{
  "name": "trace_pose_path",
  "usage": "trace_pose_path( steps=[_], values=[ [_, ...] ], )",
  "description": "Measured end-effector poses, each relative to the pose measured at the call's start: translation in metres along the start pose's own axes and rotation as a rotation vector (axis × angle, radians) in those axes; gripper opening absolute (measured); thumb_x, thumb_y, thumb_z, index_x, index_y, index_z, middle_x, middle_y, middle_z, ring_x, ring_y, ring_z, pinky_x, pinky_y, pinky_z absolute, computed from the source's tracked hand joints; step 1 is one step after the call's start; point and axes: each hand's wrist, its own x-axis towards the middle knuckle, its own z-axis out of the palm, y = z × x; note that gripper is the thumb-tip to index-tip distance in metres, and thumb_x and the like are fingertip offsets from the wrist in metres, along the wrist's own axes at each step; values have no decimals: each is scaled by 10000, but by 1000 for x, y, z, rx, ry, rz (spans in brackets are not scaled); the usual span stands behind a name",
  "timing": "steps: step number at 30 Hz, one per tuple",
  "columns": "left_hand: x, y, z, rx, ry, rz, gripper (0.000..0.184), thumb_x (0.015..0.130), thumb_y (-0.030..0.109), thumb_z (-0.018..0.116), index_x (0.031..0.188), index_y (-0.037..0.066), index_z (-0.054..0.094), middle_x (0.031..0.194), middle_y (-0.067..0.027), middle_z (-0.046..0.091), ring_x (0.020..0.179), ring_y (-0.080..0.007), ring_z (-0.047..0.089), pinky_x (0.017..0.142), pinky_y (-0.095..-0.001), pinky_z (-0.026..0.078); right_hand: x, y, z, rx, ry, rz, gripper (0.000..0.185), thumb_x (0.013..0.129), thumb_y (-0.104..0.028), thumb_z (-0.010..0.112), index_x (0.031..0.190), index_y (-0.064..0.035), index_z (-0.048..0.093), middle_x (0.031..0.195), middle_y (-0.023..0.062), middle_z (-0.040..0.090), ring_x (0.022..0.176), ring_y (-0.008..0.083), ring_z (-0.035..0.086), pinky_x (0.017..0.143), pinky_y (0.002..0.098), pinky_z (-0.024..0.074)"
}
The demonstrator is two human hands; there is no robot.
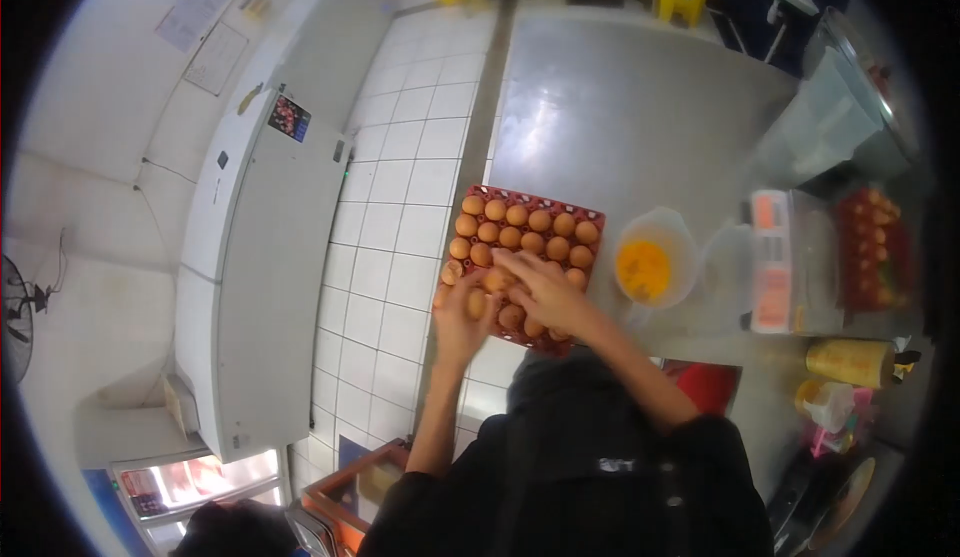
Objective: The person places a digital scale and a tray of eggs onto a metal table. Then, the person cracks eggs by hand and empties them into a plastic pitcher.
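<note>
A red tray (588, 207) full of brown eggs (540, 220) lies at the near left edge of the metal table. Over its lower left part, my left hand (462, 325) is curled round an egg (476, 304). My right hand (545, 289) is just to its right, with its fingers closed on another egg (495, 279). The two hands are close together; blur hides their fingertips. Right of the tray stands a translucent jug (676, 233) with yellow-orange yolks (642, 270) inside.
The metal table (600, 87) carries a clear container (825, 122), a white and orange box (771, 267), another red tray (858, 292) and a yellow container (850, 362) on the right. White freezers (265, 277) stand left, beyond the tiled floor (385, 227).
</note>
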Motion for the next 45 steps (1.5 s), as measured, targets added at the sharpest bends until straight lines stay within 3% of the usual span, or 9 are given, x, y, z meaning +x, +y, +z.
trace_pose_path(
  steps=[7, 13, 19, 23, 29, 32, 34, 35, 45],
  values=[
    [-4, -49, -9, 29, 21, -166, 367, 905, 248, 770, 1208, 67, 668, 1075, -227, 716, 910, -449, 703, 769, -477, 579, -14, 39, 33, -579, -178, -109, 273, 877, -96, 671, 1137, -19, 634, 1127, 139, 626, 1074, 328, 586, 961, 458, 435],
    [4, -47, 2, 152, -114, -259, 313, 869, 268, 754, 1129, 99, 706, 995, -219, 717, 962, -415, 677, 825, -512, 561, -32, 37, -8, -565, 262, 163, 288, 898, -177, 674, 1140, -27, 630, 1119, 193, 637, 1063, 370, 616, 902, 497, 485],
    [12, -38, 6, 196, -210, -298, 365, 879, 288, 751, 1175, 88, 675, 1007, -214, 720, 987, -429, 667, 834, -525, 542, -45, 32, -6, -493, 85, 548, 438, 897, -157, 690, 1280, -41, 514, 1128, 279, 603, 996, 481, 649, 807, 557, 544],
    [13, -13, 3, 16, -107, -255, 400, 926, 282, 711, 1229, 36, 620, 1040, -207, 704, 988, -436, 656, 854, -494, 527, -47, 58, 8, -514, 167, 435, 493, 883, -158, 710, 1307, -59, 480, 1147, 301, 565, 965, 506, 645, 794, 570, 539],
    [3, -7, 33, -485, -97, -332, 398, 954, 108, 625, 1322, -30, 563, 1192, -225, 646, 1101, -381, 622, 946, -447, 495, -44, 31, -12, -288, 217, 449, 397, 898, -108, 664, 1247, -56, 481, 1134, 248, 537, 934, 420, 621, 800, 503, 542],
    [20, 52, 33, -395, 247, 20, 482, 922, 17, 633, 1392, -29, 541, 1310, -233, 603, 1165, -353, 593, 999, -439, 471, -41, 21, -18, 249, 507, 490, 321, 956, -138, 566, 1262, -75, 490, 1126, 170, 535, 941, 297, 600, 793, 436, 534],
    [23, 81, 51, -435, 321, 79, 470, 902, 13, 684, 1358, -28, 581, 1320, -222, 613, 1184, -362, 593, 1024, -450, 466, -29, -14, -45, 1191, 630, 507, 312, 1008, -199, 455, 1299, -92, 497, 1158, 109, 533, 933, 220, 583, 816, 388, 526],
    [24, 93, 62, -366, 259, 166, 461, 895, 23, 706, 1341, -29, 600, 1324, -220, 618, 1187, -370, 593, 1033, -459, 464, -35, 2, -48, 1200, 532, 480, 425, 1101, -387, 362, 1413, -122, 477, 1217, 86, 615, 1023, 219, 652, 946, 437, 529],
    [33, 158, 123, -383, 110, 289, 518, 885, 59, 758, 1376, -11, 607, 1295, -206, 635, 1165, -377, 610, 983, -441, 505, -63, 12, -92, 1354, 855, 482, 356, 1090, -302, 410, 1381, -111, 484, 1242, 62, 543, 1177, 192, 550, 1067, 371, 461]
  ],
)
